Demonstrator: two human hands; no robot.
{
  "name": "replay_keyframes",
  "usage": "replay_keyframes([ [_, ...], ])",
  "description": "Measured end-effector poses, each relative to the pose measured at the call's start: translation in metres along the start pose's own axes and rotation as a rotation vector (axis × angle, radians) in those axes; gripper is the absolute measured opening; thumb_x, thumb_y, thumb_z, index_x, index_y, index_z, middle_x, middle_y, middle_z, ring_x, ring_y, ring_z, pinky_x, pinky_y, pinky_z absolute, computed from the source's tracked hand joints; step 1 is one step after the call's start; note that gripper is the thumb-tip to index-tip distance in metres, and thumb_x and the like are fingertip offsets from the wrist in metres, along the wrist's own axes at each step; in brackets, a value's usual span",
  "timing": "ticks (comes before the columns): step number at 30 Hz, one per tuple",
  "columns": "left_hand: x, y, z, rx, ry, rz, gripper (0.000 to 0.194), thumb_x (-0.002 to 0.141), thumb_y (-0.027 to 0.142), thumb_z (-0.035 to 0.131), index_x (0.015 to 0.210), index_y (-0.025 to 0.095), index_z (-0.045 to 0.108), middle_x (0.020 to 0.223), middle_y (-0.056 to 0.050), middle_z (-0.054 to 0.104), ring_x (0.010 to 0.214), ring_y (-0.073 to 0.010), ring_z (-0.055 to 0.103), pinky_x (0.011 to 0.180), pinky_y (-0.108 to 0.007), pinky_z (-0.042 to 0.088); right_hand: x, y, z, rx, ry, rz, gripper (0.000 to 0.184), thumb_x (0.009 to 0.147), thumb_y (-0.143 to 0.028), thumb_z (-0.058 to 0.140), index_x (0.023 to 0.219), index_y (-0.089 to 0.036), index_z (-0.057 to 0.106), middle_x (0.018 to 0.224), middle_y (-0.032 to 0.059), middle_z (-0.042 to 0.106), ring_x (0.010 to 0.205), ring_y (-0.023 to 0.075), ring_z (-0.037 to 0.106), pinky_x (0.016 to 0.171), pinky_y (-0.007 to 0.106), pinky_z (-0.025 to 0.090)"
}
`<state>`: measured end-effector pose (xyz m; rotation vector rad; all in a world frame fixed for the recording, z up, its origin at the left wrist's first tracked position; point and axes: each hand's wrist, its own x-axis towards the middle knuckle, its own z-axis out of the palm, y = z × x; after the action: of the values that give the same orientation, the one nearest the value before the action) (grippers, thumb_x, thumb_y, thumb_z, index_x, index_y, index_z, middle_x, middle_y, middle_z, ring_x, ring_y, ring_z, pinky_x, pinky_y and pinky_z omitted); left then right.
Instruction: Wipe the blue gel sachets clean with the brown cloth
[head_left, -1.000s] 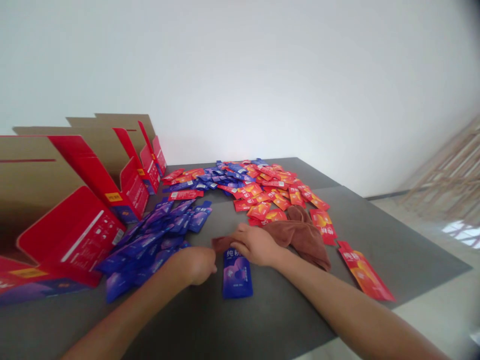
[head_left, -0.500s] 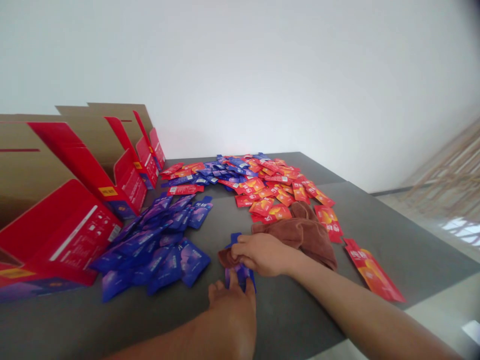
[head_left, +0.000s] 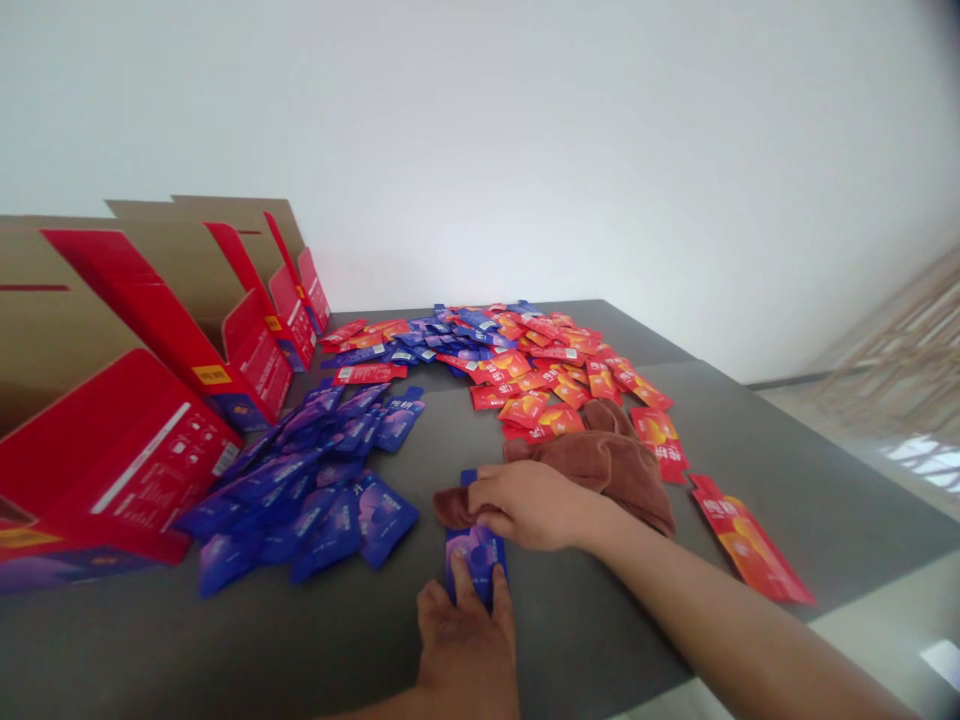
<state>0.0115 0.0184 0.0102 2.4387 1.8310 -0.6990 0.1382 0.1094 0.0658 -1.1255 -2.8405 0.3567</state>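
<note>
**Pinching Brown Fabric over a Blue Pouch**

Rests the left hand palm down at the near end of the blue pouch, with forefinger and thumb spread apart on the printed face and the remaining fingers curled beside the left edge. Holds the right hand across the pouch's upper part, with fingertips drawn together on the brown fabric and an end of it sticking out past the pouch's left side. Shows only a purple-printed stretch of pouch between the hands and a bit of the far end beyond the right knuckles.

Has the blue pouch flat on a dark grey table, near the front middle, between a heap of blue pouches at left and a bunched brown cloth at right. Cannot tell of any join between cloth and pinched fabric under the right hand.

Faces, farther back, a mixed pile of blue and red packets, mostly red and orange toward the right. Has one red pouch just beside the bunched brown cloth, and another red pouch lying slantwise near the front right edge, apart from the rest. Has red cartons lined up along the left, standing with flaps open and brown board showing inside. Looks toward a pale wall, with blurred wooden slats at far right.
</note>
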Motion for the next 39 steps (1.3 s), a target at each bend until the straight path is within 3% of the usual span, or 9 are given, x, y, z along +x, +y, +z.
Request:
replay_keyframes([
  [4, -0.004, 0.002, 0.001, 0.038, 0.076, -0.001, 0.051, 0.078, 0.013, 0.041, 0.125, 0.032, 0.038, 0.135, -0.020, 0.039, 0.108, -0.0361, 0.052, 0.091, -0.056, 0.034, -0.006, 0.003, -0.002, 0.135, -0.108, -0.114, 0.010, 0.081, -0.020, 0.047, 0.084, -0.018, 0.057, 0.087, 0.0006, 0.059, 0.077, 0.0127, 0.053, 0.065, 0.022, 0.036],
  [9, -0.009, -0.001, -0.003, 0.051, 0.173, 0.041, 0.047, 0.080, 0.014, 0.039, 0.124, 0.031, 0.041, 0.132, -0.022, 0.044, 0.103, -0.0340, 0.056, 0.088, -0.055, 0.038, 0.001, 0.014, 0.007, 0.010, 0.013, 0.160, 0.012, 0.085, -0.024, 0.043, 0.086, -0.018, 0.054, 0.087, 0.0029, 0.059, 0.079, 0.0147, 0.054, 0.065, 0.024, 0.034],
  [12, -0.009, 0.000, -0.002, 0.033, 0.186, 0.033, 0.047, 0.080, 0.013, 0.039, 0.123, 0.029, 0.042, 0.130, -0.023, 0.044, 0.103, -0.0339, 0.056, 0.089, -0.055, 0.038, 0.005, 0.014, 0.009, -0.054, 0.049, 0.222, 0.015, 0.088, -0.026, 0.040, 0.089, -0.019, 0.054, 0.089, 0.0039, 0.058, 0.078, 0.0153, 0.054, 0.063, 0.025, 0.033],
  [18, -0.011, 0.007, 0.006, 0.041, 0.216, -0.025, 0.047, 0.079, 0.010, 0.039, 0.121, 0.031, 0.045, 0.126, -0.021, 0.050, 0.105, -0.0326, 0.055, 0.092, -0.055, 0.036, 0.003, -0.006, 0.006, 0.080, -0.026, -0.139, 0.014, 0.086, -0.025, 0.044, 0.090, -0.019, 0.056, 0.089, 0.0016, 0.057, 0.080, 0.0140, 0.053, 0.065, 0.023, 0.035],
  [20, -0.012, 0.008, 0.007, 0.055, 0.213, -0.028, 0.047, 0.079, 0.010, 0.039, 0.121, 0.030, 0.045, 0.124, -0.021, 0.052, 0.106, -0.0324, 0.055, 0.092, -0.054, 0.037, 0.004, -0.010, 0.007, 0.085, -0.042, -0.190, 0.014, 0.087, -0.026, 0.044, 0.088, -0.020, 0.057, 0.087, 0.0008, 0.057, 0.080, 0.0135, 0.053, 0.065, 0.023, 0.035],
  [29, -0.010, 0.010, 0.011, 0.015, 0.255, -0.052, 0.049, 0.079, 0.009, 0.035, 0.122, 0.030, 0.045, 0.125, -0.023, 0.051, 0.104, -0.0329, 0.056, 0.090, -0.055, 0.036, 0.019, 0.002, 0.015, -0.075, 0.051, 0.168, 0.020, 0.089, -0.028, 0.038, 0.092, -0.020, 0.056, 0.088, 0.0033, 0.056, 0.079, 0.0154, 0.054, 0.065, 0.025, 0.034],
  [31, -0.009, 0.011, 0.012, 0.016, 0.264, -0.054, 0.049, 0.079, 0.010, 0.035, 0.122, 0.030, 0.046, 0.124, -0.022, 0.052, 0.104, -0.0330, 0.056, 0.090, -0.055, 0.036, 0.016, 0.000, 0.013, -0.059, 0.043, 0.130, 0.018, 0.088, -0.026, 0.039, 0.093, -0.019, 0.055, 0.089, 0.0035, 0.056, 0.080, 0.0154, 0.054, 0.066, 0.025, 0.035],
  [36, -0.011, 0.011, 0.009, 0.003, 0.227, -0.041, 0.043, 0.079, 0.013, 0.037, 0.118, 0.028, 0.050, 0.122, -0.022, 0.053, 0.106, -0.0335, 0.055, 0.091, -0.054, 0.036, 0.007, -0.013, 0.008, 0.118, -0.046, -0.164, 0.011, 0.080, -0.018, 0.047, 0.085, -0.019, 0.056, 0.086, 0.0010, 0.057, 0.080, 0.0135, 0.053, 0.068, 0.023, 0.036],
  [39, -0.012, 0.012, 0.008, 0.035, 0.206, -0.039, 0.042, 0.080, 0.015, 0.039, 0.119, 0.028, 0.048, 0.123, -0.021, 0.053, 0.107, -0.0335, 0.054, 0.092, -0.053, 0.036, 0.006, -0.009, 0.010, 0.148, -0.036, -0.164, 0.013, 0.078, -0.014, 0.046, 0.084, -0.019, 0.056, 0.087, 0.0006, 0.058, 0.079, 0.0127, 0.053, 0.068, 0.022, 0.036],
])
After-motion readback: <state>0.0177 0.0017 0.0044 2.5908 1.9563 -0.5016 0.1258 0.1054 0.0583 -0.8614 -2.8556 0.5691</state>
